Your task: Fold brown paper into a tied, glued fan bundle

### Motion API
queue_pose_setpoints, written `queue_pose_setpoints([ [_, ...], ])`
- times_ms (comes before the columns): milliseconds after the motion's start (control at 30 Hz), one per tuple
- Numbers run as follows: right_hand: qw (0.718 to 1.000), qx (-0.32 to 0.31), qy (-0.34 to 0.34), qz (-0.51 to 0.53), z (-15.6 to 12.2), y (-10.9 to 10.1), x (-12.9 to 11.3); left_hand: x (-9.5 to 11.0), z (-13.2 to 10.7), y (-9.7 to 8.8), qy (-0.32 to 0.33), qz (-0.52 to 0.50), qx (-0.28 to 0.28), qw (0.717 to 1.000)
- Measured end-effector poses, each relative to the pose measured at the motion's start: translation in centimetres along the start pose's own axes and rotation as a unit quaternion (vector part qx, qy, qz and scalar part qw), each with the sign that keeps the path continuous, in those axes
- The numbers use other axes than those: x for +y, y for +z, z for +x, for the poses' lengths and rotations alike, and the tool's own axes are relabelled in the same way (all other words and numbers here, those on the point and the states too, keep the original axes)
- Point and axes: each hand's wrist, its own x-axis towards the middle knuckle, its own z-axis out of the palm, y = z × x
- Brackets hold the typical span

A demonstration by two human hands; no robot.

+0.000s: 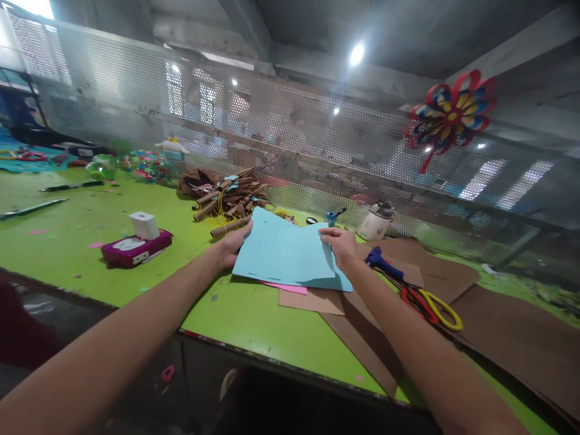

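Observation:
Light blue paper sheets are held up between my two hands, just above the green table. My left hand grips their left edge, with the thumb near the top left corner. At the upper right edge, my right hand pinches the sheets between thumb and fingers. A second blue layer shows along the bottom and the lower right. Beneath the sheets, a pink paper piece and a brown card piece stick out, partly covered.
Right of my right hand lie a blue-handled tool, scissors and large brown paper sheets. Rolled brown paper tubes are piled behind. A purple box carries a white charger. A perforated metal screen borders the back.

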Motion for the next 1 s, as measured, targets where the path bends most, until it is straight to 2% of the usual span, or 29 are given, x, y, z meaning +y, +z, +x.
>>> queue_pose_setpoints([
  [100,1.0,-0.003,0.002,-0.02,-0.2,0.2,1.3,-0.3,-0.1,0.1,0.014,0.058,0.003,0.998],
  [233,0.999,-0.034,-0.008,-0.041,0.3,0.0,1.9,-0.9,0.2,0.3,0.041,0.175,0.046,0.983],
  [367,0.996,-0.046,-0.034,-0.07,1.1,-1.7,1.1,-0.1,0.1,0.4,0.064,0.193,0.059,0.977],
  [433,0.995,-0.033,-0.047,-0.087,0.4,-3.0,0.2,0.9,-0.3,0.4,0.089,0.187,0.078,0.975],
  [533,0.984,-0.037,-0.107,-0.137,-3.1,-4.8,-1.5,2.7,-1.0,0.3,0.144,0.175,0.117,0.967],
  [633,0.893,-0.14,-0.339,-0.262,-7.7,-5.7,-3.4,4.1,-1.4,0.0,0.173,0.173,0.105,0.964],
  [667,0.862,-0.162,-0.388,-0.284,-8.9,-5.8,-4.0,4.5,-1.4,-0.1,0.181,0.17,0.096,0.964],
  [733,0.823,-0.171,-0.438,-0.317,-10.6,-5.8,-5.0,5.0,-1.5,-0.4,0.205,0.152,0.082,0.963],
  [800,0.793,-0.198,-0.45,-0.361,-11.4,-5.6,-5.4,5.4,-1.6,-0.5,0.224,0.129,0.071,0.963],
  [900,0.74,-0.288,-0.423,-0.437,-11.9,-4.8,-5.0,5.8,-2.2,-0.4,0.225,0.102,0.062,0.967],
  [1000,0.713,-0.356,-0.378,-0.471,-11.8,-3.4,-4.3,5.7,-2.7,0.1,0.217,0.07,0.048,0.973],
])
